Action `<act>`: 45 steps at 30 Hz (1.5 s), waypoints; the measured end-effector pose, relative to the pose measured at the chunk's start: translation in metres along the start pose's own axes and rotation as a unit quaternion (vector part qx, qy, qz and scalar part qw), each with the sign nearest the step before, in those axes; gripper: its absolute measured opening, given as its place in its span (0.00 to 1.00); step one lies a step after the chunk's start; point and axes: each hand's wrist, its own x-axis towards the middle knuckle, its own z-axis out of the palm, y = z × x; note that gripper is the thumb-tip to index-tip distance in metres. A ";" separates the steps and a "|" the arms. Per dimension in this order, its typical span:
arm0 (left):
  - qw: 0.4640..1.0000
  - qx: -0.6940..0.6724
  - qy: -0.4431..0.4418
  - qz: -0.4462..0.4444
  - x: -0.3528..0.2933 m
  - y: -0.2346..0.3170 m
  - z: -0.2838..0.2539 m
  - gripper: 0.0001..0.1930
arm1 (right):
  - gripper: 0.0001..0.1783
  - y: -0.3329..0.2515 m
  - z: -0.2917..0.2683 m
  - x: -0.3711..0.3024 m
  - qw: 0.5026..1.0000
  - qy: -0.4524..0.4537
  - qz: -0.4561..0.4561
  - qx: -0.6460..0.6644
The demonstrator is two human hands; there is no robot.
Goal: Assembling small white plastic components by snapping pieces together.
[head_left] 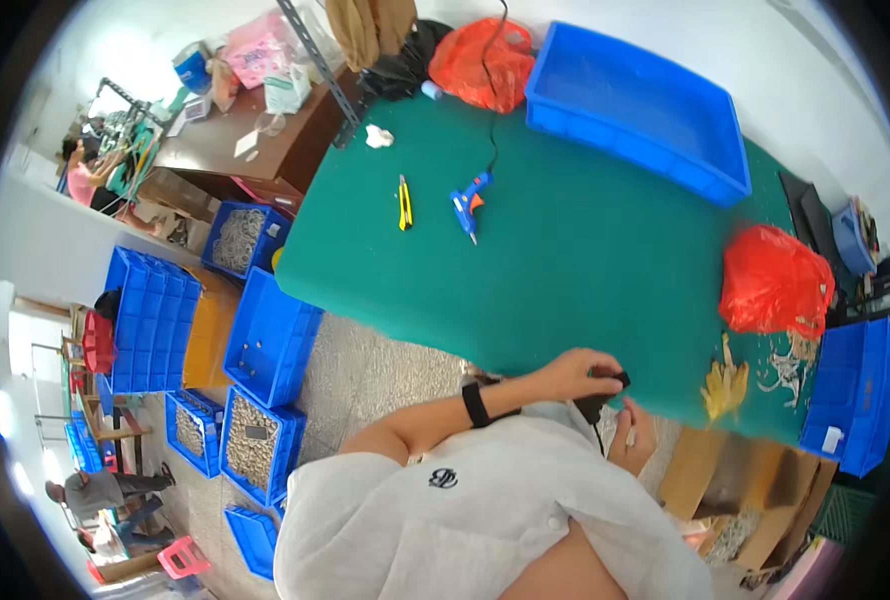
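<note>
My left hand [582,376], with a black band at the wrist, is over the table's near edge. Its fingers are closed on a small black object [618,379], whose kind I cannot make out. My right hand [633,438] is just below and to the right, its fingers curled; whatever they hold is too small or hidden to name. On the green table [565,270] lie a blue glue gun [471,205] with an orange trigger and a yellow utility knife [405,204], both apart from my hands. A pair of yellowish gloves [725,385] rests right of my hands.
At the table's back stand a large blue tray [655,125] and a red plastic bag [485,65]. Another red bag [775,280] lies at the right, near a blue bin [850,400]. Blue crates with small parts [255,440] stand on the floor at left. Other people are farther off.
</note>
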 end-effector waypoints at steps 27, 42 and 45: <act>0.875 0.017 0.475 0.091 -0.215 -0.018 0.005 0.11 | 0.29 -0.109 0.149 -0.024 0.727 -0.529 0.131 0.417; 0.763 -0.019 0.640 0.090 -0.496 -0.038 -0.002 0.10 | 0.38 -0.314 0.294 -0.235 0.539 -0.725 0.100 0.418; 0.765 -0.034 0.632 0.118 -0.516 -0.051 -0.004 0.10 | 0.35 -0.370 0.321 -0.286 0.592 -0.687 0.072 0.415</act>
